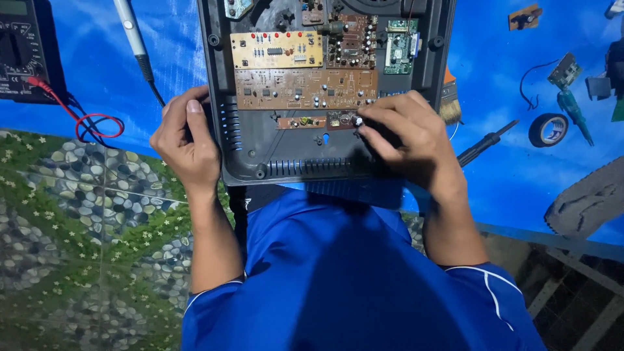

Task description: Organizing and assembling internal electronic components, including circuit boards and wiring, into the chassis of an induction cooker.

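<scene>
Left hand [185, 140] gripping casing [286, 153], right hand [409, 133] on board [318, 121]

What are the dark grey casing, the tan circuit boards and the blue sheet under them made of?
Dark grey open casing: looks like moulded plastic, matt, with moulded vent slots and screw bosses. Tan circuit boards: probably paper-based laminate, dull brown, studded with small components. Blue sheet: seemingly plastic tarpaulin, slightly glossy and creased. The left hand grips the casing's edge; the right hand rests fingers on a small board.
</scene>
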